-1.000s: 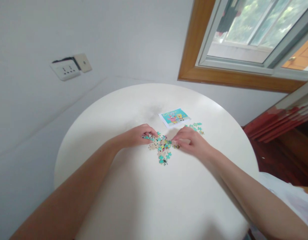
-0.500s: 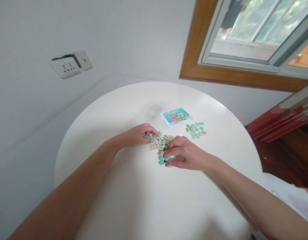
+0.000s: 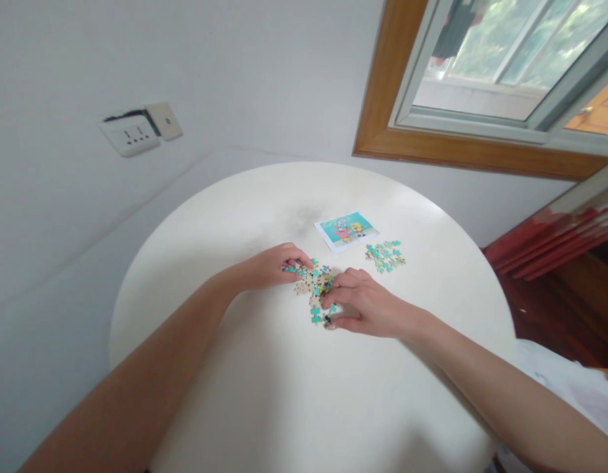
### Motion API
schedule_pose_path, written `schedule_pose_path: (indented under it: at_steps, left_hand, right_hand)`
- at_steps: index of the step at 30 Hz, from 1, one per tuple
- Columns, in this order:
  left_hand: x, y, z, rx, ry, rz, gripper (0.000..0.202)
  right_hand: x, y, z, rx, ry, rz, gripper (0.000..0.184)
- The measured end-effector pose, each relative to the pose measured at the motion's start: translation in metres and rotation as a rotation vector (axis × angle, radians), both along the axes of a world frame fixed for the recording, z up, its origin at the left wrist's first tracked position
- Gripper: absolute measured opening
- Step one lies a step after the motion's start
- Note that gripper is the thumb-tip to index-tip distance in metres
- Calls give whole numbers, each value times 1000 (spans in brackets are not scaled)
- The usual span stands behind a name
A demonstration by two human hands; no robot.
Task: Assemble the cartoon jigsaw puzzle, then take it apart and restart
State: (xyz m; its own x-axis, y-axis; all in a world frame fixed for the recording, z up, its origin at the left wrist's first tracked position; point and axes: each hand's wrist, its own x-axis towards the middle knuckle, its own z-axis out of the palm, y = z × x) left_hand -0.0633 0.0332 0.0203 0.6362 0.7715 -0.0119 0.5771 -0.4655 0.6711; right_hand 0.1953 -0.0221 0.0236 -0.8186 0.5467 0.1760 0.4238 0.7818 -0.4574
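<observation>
On the round white surface [image 3: 264, 217], a loose pile of small teal and cream jigsaw pieces [image 3: 314, 284] lies near the middle. The left hand [image 3: 271, 266] pinches pieces at the pile's left side, while the right hand [image 3: 365, 305] curls its fingers onto the near end. A small cartoon reference picture card [image 3: 346, 230] and a second cluster of teal pieces [image 3: 385, 255] lie toward the far edge.

The bench [image 3: 264, 217] is creamy white with a faint grey smudge near its far side. The puzzle pieces [image 3: 315, 284] between the hands are teal, beige and speckled with pink and yellow. A smaller cluster of pieces [image 3: 385, 255] is mostly teal. The picture card [image 3: 346, 230] is turquoise with pink and yellow cartoon figures and a white border.
</observation>
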Motion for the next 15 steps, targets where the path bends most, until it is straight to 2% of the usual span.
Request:
schedule_pose_path:
  at_steps: [6, 11, 15]
  left_hand:
    - [1, 0, 0, -8, -13, -4, 39]
    - [-1, 0, 0, -12, -8, -7, 39]
    - [-1, 0, 1, -19, 5, -1, 37]
  right_hand:
    - [5, 1, 6, -47, -21, 89, 13]
    - [11, -5, 22, -109, -66, 152, 8]
    - [29, -1, 29, -115, -178, 66, 4]
